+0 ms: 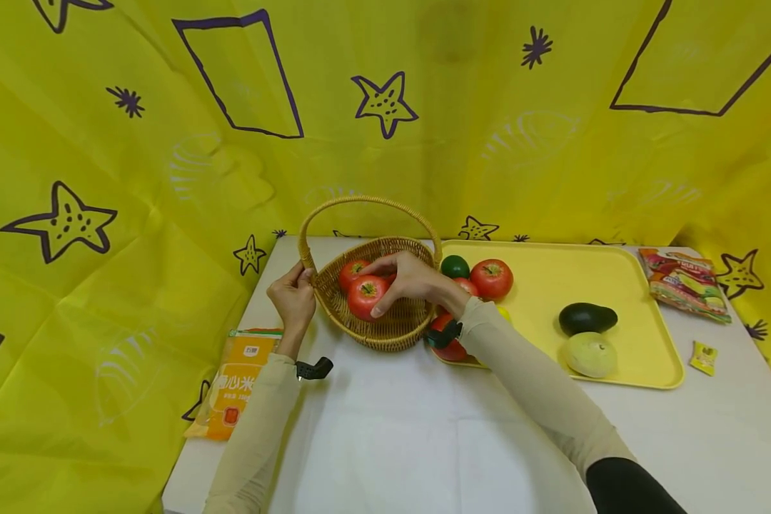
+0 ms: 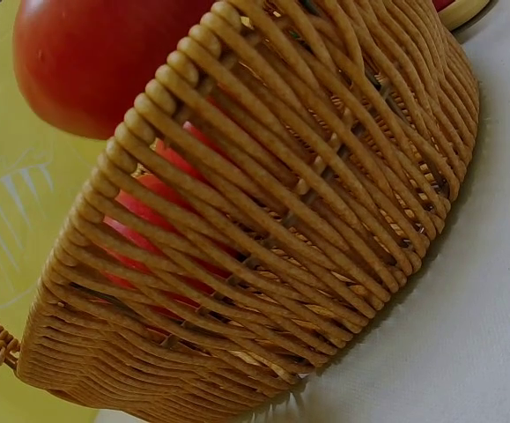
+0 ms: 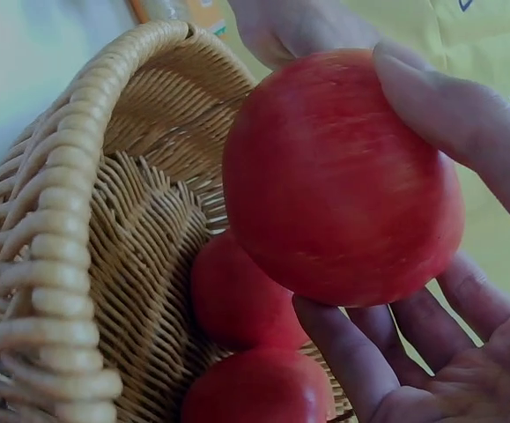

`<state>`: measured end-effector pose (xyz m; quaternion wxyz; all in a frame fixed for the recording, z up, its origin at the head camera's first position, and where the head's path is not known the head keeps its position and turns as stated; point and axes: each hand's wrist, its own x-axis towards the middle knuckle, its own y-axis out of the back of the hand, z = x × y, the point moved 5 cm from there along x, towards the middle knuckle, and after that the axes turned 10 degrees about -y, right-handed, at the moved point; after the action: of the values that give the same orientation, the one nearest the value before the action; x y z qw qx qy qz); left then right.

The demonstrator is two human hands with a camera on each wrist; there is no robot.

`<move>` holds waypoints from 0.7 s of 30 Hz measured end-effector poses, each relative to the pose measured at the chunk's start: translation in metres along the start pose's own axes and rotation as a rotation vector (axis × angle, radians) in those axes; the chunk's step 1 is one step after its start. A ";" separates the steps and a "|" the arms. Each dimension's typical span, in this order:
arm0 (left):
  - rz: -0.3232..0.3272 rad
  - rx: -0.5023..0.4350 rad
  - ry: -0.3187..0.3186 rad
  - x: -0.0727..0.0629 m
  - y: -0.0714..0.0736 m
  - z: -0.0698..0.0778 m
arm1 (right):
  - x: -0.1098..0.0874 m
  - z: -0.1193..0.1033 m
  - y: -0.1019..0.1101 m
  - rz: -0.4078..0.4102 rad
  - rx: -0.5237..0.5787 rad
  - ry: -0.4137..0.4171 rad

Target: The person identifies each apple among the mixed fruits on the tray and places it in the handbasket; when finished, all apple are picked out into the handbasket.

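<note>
A wicker basket [image 1: 385, 341] with a tall arched handle [image 1: 369, 198] stands near the back of the white table. The left hand [image 1: 293, 303] grips the foot of that handle at the basket's left rim. Over the basket opening, the right hand [image 1: 406, 278] holds a red apple [image 1: 368, 296] between thumb and fingers. Two more red apples lie inside the basket, one apple [image 3: 241, 295] just below the held one and another apple [image 3: 259, 388] beside it. Through the weave in the left wrist view, red fruit [image 2: 162, 220] shows.
Right of the basket, a yellow tray [image 1: 540, 268] bears several red apples [image 1: 491, 278], a dark green round fruit [image 1: 455, 266], an avocado [image 1: 587, 318] and a pale round fruit [image 1: 590, 355]. An orange bag [image 1: 231, 385] lies left; a red snack bag [image 1: 684, 282] and small yellow packet [image 1: 704, 358] lie right.
</note>
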<state>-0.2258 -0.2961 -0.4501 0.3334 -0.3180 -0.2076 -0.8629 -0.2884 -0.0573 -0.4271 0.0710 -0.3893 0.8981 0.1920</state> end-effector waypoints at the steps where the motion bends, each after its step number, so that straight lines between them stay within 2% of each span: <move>1: 0.003 0.000 0.001 0.000 0.000 -0.001 | 0.001 0.000 -0.001 -0.004 0.000 -0.006; 5: 0.020 0.016 0.003 0.000 -0.001 0.001 | 0.007 0.000 -0.004 -0.017 -0.002 -0.018; 7: 0.028 0.023 -0.003 0.000 -0.002 0.006 | 0.008 -0.001 -0.005 -0.024 -0.007 -0.024; 12: 0.027 0.012 -0.026 0.004 0.001 0.031 | 0.012 -0.004 -0.007 -0.026 -0.022 -0.038; 15: 0.021 0.008 -0.031 0.006 0.003 0.042 | 0.016 -0.004 -0.008 -0.024 -0.033 -0.046; 18: 0.021 0.007 -0.029 0.004 0.001 0.032 | 0.019 -0.001 -0.010 -0.019 -0.042 -0.064; 21: 0.020 0.013 -0.025 0.002 -0.001 0.014 | 0.021 0.003 -0.013 -0.018 -0.046 -0.082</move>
<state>-0.2218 -0.2880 -0.4385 0.3413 -0.3285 -0.2140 -0.8543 -0.2936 -0.0783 -0.4399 0.1004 -0.3907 0.8862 0.2278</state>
